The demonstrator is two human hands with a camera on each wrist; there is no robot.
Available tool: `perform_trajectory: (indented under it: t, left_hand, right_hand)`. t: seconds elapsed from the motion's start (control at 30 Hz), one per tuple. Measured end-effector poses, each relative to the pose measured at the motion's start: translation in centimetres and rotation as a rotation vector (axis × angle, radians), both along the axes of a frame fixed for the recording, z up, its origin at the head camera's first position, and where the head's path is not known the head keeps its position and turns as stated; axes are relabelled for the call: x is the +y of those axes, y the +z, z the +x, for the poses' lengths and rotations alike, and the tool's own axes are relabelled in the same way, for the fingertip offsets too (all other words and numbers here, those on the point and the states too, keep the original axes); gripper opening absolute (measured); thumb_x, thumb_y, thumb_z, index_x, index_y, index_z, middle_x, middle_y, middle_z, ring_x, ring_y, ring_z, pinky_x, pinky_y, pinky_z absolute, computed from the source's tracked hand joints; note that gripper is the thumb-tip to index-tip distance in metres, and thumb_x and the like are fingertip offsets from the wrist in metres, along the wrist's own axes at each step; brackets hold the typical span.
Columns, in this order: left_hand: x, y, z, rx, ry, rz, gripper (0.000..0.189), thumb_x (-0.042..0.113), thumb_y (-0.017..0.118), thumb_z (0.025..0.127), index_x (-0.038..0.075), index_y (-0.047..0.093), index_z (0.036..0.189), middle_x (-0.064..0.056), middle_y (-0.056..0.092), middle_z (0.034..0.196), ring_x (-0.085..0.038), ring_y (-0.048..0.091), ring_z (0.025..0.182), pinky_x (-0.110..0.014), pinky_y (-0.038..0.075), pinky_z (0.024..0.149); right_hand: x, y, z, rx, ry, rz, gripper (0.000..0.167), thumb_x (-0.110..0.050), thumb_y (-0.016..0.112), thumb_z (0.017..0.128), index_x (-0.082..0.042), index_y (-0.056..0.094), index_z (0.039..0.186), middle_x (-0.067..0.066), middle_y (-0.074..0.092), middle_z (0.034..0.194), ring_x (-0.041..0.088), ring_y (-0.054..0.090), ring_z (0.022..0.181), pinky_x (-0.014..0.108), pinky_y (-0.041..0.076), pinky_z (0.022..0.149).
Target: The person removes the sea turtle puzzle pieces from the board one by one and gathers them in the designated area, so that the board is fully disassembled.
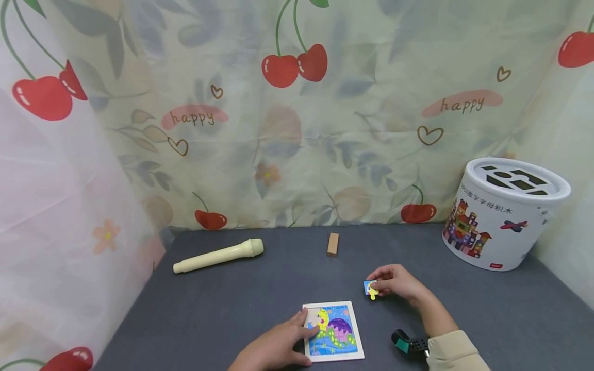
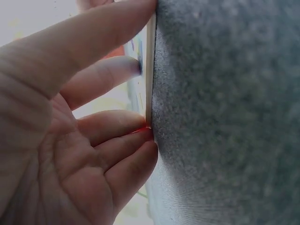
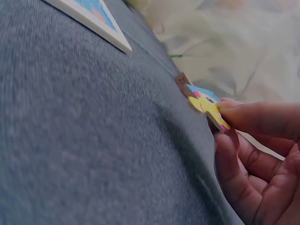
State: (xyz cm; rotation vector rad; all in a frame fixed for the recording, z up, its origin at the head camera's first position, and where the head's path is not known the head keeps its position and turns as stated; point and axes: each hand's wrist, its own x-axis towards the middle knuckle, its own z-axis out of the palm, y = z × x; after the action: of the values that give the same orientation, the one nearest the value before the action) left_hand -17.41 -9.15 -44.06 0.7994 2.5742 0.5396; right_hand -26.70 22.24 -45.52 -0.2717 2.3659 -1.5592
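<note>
A jigsaw puzzle in a white frame (image 1: 358, 335) lies near the front of the table, its picture blue with yellow, purple and green. My left hand (image 1: 280, 342) rests at the frame's left side, one finger reaching over the picture. In the left wrist view, the thumb (image 2: 112, 33) and the other fingers (image 2: 117, 126) touch the frame's edge, spread along it. Right of the puzzle, my right hand (image 1: 396, 283) pinches a small puzzle piece (image 3: 211, 105) between thumb and fingertips, above the tabletop. The piece is yellow and blue with a printed eye and a rounded knob.
A cream toy microphone (image 1: 218, 256) lies at the back left. A small wooden block (image 1: 332, 244) is at the back middle. The white bucket (image 1: 501, 216) with shape holes in its lid stands at the back right. A patterned curtain (image 1: 301, 129) hangs behind the dark table (image 1: 260, 293).
</note>
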Motion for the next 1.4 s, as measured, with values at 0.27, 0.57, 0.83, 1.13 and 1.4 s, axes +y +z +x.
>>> perform_trajectory:
  t: [0.27, 0.57, 0.83, 1.13, 1.4]
  left_hand:
    - [0.0, 0.2, -0.2, 0.02, -0.036, 0.019, 0.06, 0.03, 0.074, 0.077, 0.02, 0.054, 0.133, -0.016, 0.033, 0.149, -0.03, 0.031, 0.138, -0.038, 0.035, 0.107]
    - [0.3, 0.5, -0.3, 0.037, -0.043, 0.004, 0.06, 0.029, 0.075, 0.076, 0.019, 0.054, 0.132, -0.016, 0.035, 0.148, -0.029, 0.033, 0.138, -0.037, 0.037, 0.106]
    - [0.5, 0.5, -0.4, 0.083, -0.045, -0.046, 0.06, 0.03, 0.077, 0.073, 0.019, 0.057, 0.129, -0.009, 0.044, 0.143, -0.028, 0.038, 0.135, -0.039, 0.042, 0.101]
    - [0.6, 0.6, -0.5, 0.071, -0.037, -0.057, 0.062, 0.03, 0.077, 0.073, 0.02, 0.056, 0.131, -0.006, 0.045, 0.143, -0.026, 0.039, 0.135, -0.038, 0.042, 0.101]
    - [0.5, 0.5, -0.5, 0.055, -0.025, -0.032, 0.063, 0.027, 0.078, 0.073, 0.023, 0.055, 0.131, -0.003, 0.045, 0.144, -0.026, 0.039, 0.135, -0.037, 0.042, 0.101]
  right_hand:
    - [0.3, -0.5, 0.1, -0.006, -0.005, 0.019, 0.026, -0.01, 0.069, 0.082, 0.01, 0.064, 0.097, -0.002, 0.062, 0.072, 0.008, 0.058, 0.065, 0.025, 0.053, 0.06]
    - [0.4, -1.2, 0.2, 0.113, 0.005, 0.092, 0.021, -0.008, 0.07, 0.08, 0.01, 0.065, 0.091, 0.002, 0.062, 0.073, 0.008, 0.053, 0.062, 0.024, 0.048, 0.054]
    - [0.2, -1.3, 0.3, 0.2, 0.03, 0.113, 0.019, -0.006, 0.073, 0.076, 0.01, 0.065, 0.084, 0.004, 0.061, 0.066, 0.005, 0.052, 0.055, 0.023, 0.047, 0.051]
    - [0.2, -1.2, 0.3, 0.219, 0.007, 0.158, 0.019, -0.01, 0.074, 0.076, 0.006, 0.068, 0.084, 0.002, 0.06, 0.065, 0.005, 0.049, 0.055, 0.021, 0.042, 0.051]
    - [0.0, -1.0, 0.1, 0.158, -0.083, 0.109, 0.027, -0.018, 0.074, 0.079, 0.005, 0.068, 0.092, 0.005, 0.066, 0.077, 0.013, 0.059, 0.066, 0.026, 0.051, 0.059]
